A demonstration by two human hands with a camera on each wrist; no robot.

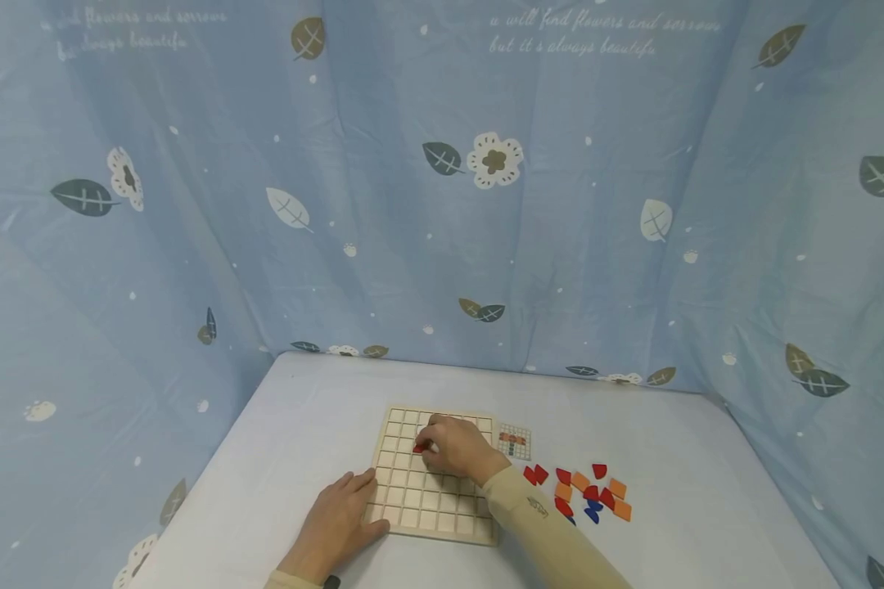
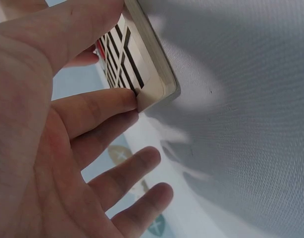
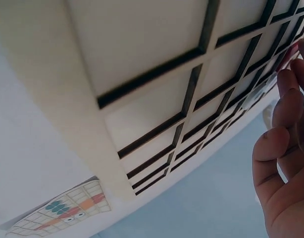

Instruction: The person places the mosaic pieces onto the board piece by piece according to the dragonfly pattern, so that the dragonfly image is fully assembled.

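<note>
A wooden grid board (image 1: 429, 499) of square cells lies on the white table. Over its upper middle, my right hand (image 1: 453, 446) pinches a small red piece (image 1: 417, 448) between thumb and fingers, at the surface of the grid. In the right wrist view the red piece (image 3: 289, 53) is mostly covered by the fingertips, so its full shape is hidden. My left hand (image 1: 342, 517) touches the board's lower left corner with thumb and forefinger. The left wrist view shows the other fingers of this hand (image 2: 87, 124) spread and holding nothing.
A small pattern card (image 1: 515, 451) with a coloured picture lies beside the board's right edge. Farther right are scattered red pieces (image 1: 599, 471), orange squares (image 1: 622, 510) and blue pieces (image 1: 593, 515), some overlapping. A blue printed curtain (image 1: 383, 270) surrounds the table's back and sides.
</note>
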